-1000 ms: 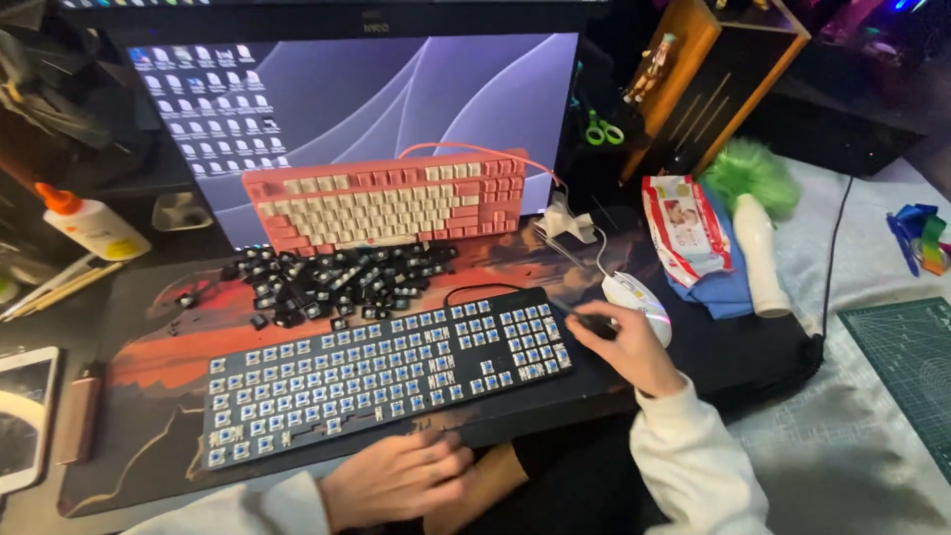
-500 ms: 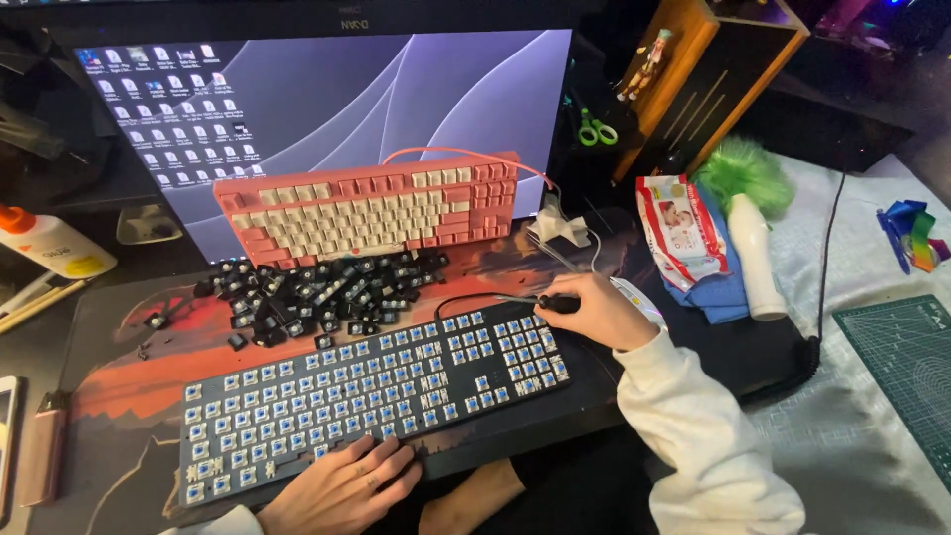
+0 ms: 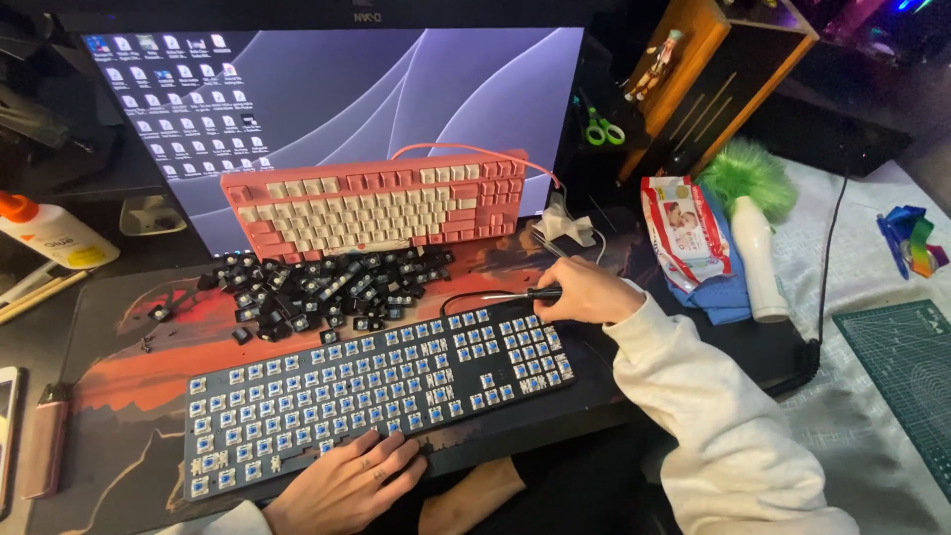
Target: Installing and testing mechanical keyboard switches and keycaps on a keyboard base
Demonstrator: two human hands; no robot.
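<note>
Dark desk mat point(image 3: 129, 386): we steady stripped black keyboard point(image 3: 376, 396), left hand point(image 3: 347, 485) flat, fingers spread; right hand point(image 3: 584, 292) pinches screwdriver point(image 3: 520, 295) at top edge. Likely unscrewing; tip needs seating.

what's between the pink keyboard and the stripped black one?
Head view: a pile of loose black keycaps on the desk mat, between pink keyboard and black keyboard.

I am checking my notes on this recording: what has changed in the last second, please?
The right hand left the white mouse, moved toward the black keyboard and now holds a thin screwdriver at its upper edge. The left hand stays on the keyboard's front edge; the keycap pile and pink keyboard are unchanged.
</note>
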